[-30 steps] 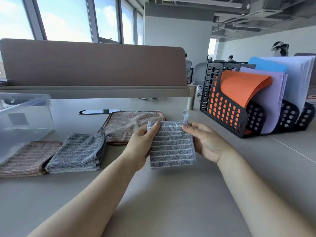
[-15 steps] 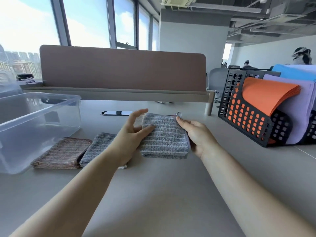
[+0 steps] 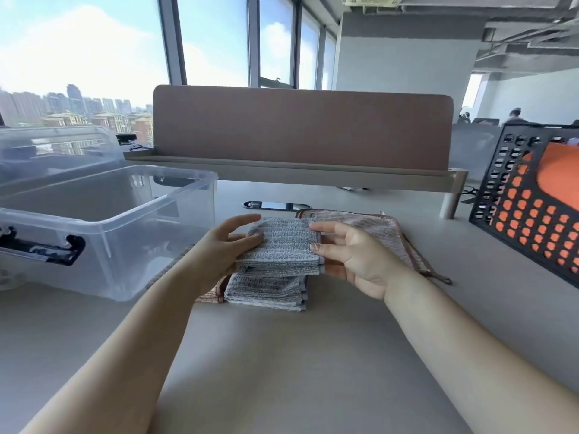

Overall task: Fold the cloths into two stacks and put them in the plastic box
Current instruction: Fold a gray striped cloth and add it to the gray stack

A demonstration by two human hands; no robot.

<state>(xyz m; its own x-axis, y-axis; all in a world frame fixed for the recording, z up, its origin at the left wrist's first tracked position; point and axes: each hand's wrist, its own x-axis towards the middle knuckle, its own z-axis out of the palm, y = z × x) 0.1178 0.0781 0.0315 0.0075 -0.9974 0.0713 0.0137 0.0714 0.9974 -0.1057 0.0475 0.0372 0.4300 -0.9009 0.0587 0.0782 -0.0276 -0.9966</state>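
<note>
Item under handling: one folded grey cloth point(image 3: 282, 249), held level in the air to the right of the plastic box point(image 3: 109, 222) and clear of it.

Left hand point(image 3: 225, 245): it pinches the cloth's edge nearest the box, thumb on top. One finger is raised free of the fabric.

Right hand point(image 3: 354, 261): its fingers point(image 3: 326, 228) clasp the cloth's edge farthest from the box. The thumb is hidden.

Finding: a grip on two opposite edges keeps the folds flat and square. Judged purpose: to lay the cloth down without it opening.

Directly under the held cloth, also right of the box, lies a grey stack point(image 3: 266, 289) on the table point(image 3: 282, 355). The held cloth lines up closely over it. I judge this to be the placing step for that pile.

Between the grey stack and the box, a pink-brown folded cloth point(image 3: 209, 297) shows only a corner under the left forearm. It is probably the second pile.

An open brown cloth point(image 3: 379, 230) lies flat, farther from the box than the grey stack and behind the right hand, not yet folded.

Box: lid off, no cloth visible inside. Its open top stands near the piles, so the final transfer should be short.

A black file rack point(image 3: 526, 211) stands well to the box's right, apart from the work.
</note>
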